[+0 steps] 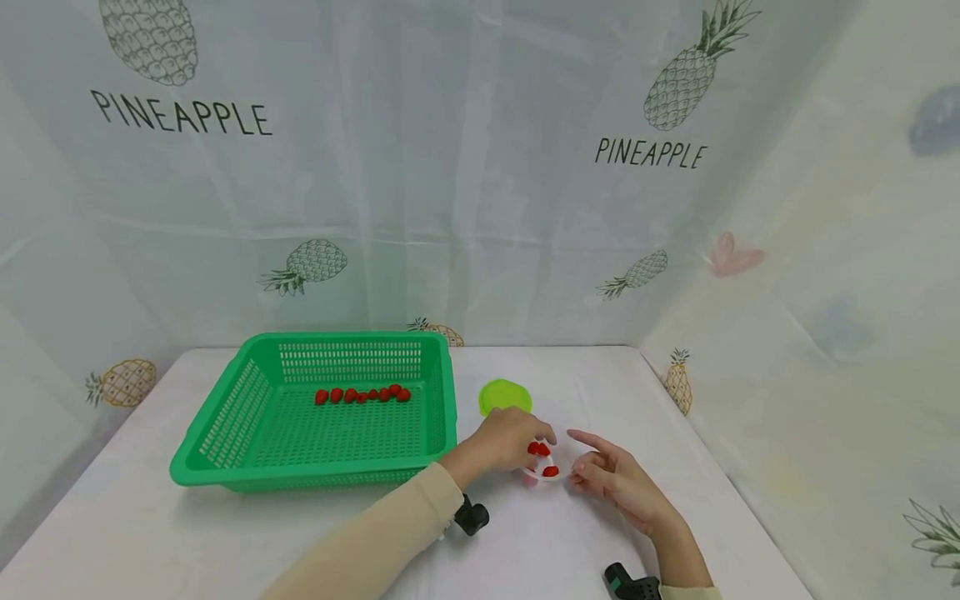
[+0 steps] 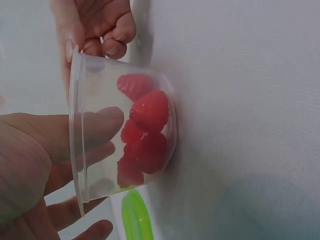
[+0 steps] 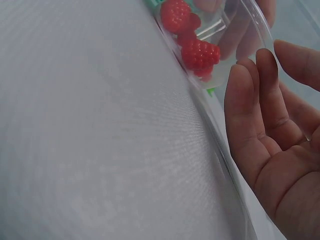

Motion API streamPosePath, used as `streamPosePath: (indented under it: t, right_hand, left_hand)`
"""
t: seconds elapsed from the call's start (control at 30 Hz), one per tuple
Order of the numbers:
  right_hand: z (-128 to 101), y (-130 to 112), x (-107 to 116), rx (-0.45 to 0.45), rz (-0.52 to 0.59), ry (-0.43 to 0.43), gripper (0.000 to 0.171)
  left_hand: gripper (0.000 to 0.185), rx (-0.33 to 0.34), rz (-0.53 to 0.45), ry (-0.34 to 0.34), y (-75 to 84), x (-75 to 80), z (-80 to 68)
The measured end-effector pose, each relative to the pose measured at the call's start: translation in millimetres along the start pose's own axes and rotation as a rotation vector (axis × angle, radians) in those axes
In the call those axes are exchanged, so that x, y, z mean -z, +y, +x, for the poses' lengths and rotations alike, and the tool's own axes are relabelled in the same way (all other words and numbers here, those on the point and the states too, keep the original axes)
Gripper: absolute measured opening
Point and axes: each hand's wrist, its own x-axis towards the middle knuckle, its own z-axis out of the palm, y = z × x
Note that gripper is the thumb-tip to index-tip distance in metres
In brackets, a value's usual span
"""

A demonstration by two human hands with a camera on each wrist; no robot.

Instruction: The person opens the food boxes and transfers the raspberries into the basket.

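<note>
On the white-covered table (image 1: 225, 533), two hands meet at a small cup of berries.

Leftmost stands a green perforated plastic basket (image 1: 247, 425) with a row of red raspberries (image 1: 362, 395) along its floor. Beside it lies a round lime-green plastic lid (image 1: 505, 397). Next, the left hand (image 1: 506, 440) grips a small clear plastic cup (image 2: 100, 130) holding several red berries (image 2: 145, 130), fingers curled round its wall. Touching the cup's far rim, the right hand (image 1: 611, 477) has its fingers relaxed and holds nothing.
</note>
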Motion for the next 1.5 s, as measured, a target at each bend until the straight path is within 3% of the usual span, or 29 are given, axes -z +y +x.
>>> streamPosePath:
  t: [0.33,0.67,1.03,1.17,1.5]
  right_hand:
    - [1.4,1.0,-1.4,0.000,-0.006,-0.008,0.068]
    - [2.2,1.5,1.2,-0.008,-0.026,0.014,0.069]
    - [0.8,-0.4,-1.2,0.018,-0.022,-0.008,0.069]
    - [0.6,-1.0,-1.9,0.023,-0.010,-0.013,0.069]
    - [1.0,-0.8,-1.5,0.015,-0.002,-0.009,0.070]
  left_hand:
    - [0.033,0.037,-0.054,0.002,-4.0,-12.3,4.6]
    - [0.028,0.034,-0.028,0.055,-3.8,-21.1,13.2]
    - [0.022,0.081,-0.009,0.058,1.4,-20.6,12.0]
    - [0.017,0.075,-0.027,0.069,2.8,-19.5,11.8]
    - [0.015,0.060,0.042,0.102,4.8,-21.9,13.4]
